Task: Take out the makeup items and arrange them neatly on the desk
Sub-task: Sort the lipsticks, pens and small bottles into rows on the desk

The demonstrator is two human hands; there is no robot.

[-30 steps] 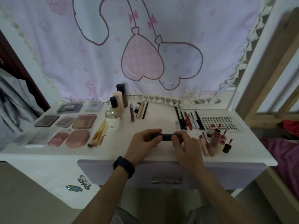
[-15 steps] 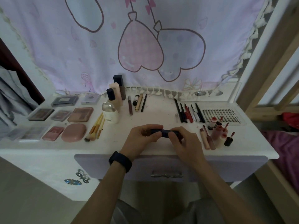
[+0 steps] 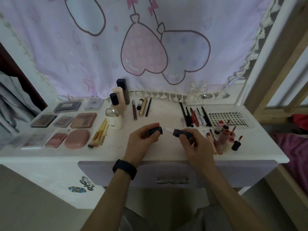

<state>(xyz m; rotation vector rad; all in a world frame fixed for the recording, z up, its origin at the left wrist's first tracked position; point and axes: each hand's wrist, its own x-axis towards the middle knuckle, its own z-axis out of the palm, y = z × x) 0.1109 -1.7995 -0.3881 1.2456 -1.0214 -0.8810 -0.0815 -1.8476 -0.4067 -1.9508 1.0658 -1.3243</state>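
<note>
A dark tube with a pale tip is held just above the front middle of the white desk, its barrel gripped by the curled fingers and thumb of the right hand. Its dark cap is pinched in the curled fingers of the left hand, just left of the tip and apart from it by a small gap. A black band is worn on the left wrist.

Just right of the right fingers a cluster of lip glosses is seen; beyond them, a row of pencils and a lash tray. Beyond the left fingers a white bottle and 4 slim sticks are laid out. Further left are brushes, a pink compact and palettes. Under the 2 wrists the drawer front is closed.
</note>
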